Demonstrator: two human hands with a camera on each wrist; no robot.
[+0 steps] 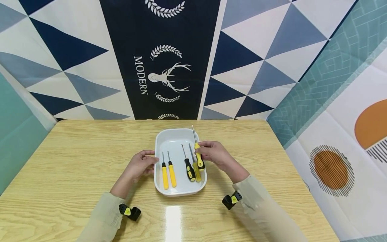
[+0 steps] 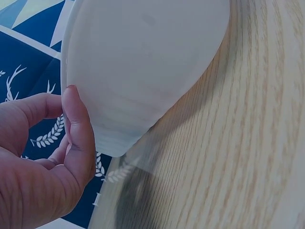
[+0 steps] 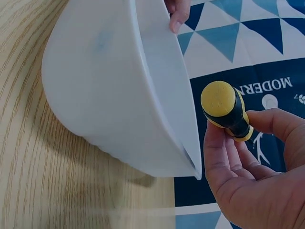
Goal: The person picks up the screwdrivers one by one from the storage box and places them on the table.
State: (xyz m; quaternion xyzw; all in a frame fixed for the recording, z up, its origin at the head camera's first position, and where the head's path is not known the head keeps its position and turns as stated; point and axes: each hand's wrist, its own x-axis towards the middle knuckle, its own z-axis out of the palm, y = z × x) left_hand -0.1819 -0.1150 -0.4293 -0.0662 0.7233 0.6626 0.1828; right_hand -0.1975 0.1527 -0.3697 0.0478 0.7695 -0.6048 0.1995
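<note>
A white tray stands in the middle of the table. My left hand pinches its left rim between thumb and fingers, as the left wrist view also shows. My right hand grips a yellow-and-black screwdriver by the handle, over the tray's right side, blade pointing away. In the right wrist view the round yellow handle end faces the camera. Inside the tray lie two yellow-handled screwdrivers on the left, and on the right a black-and-yellow screwdriver beside one with a translucent yellow handle.
The wooden table runs back to a patterned cloth wall. More patterned cloth hangs at the right, and a teal panel at the left. Small black cameras sit on both sleeves.
</note>
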